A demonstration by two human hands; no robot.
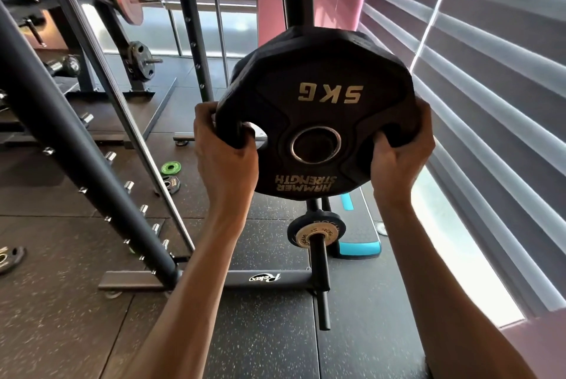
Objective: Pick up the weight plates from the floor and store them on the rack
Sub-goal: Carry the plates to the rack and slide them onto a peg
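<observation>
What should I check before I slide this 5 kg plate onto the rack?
1. Left hand grips the 5 kg plate through its slot: ok.
2. Right hand grips the opposite slot: ok.
3. Centre hole unobstructed: ok.
4. Target peg lined up behind the plate: cannot tell, hidden.
5. Lower peg has bare length in front of its small plates: ok.
6. Floor cleared: not ok, a green plate and a black plate lie there.
</observation>
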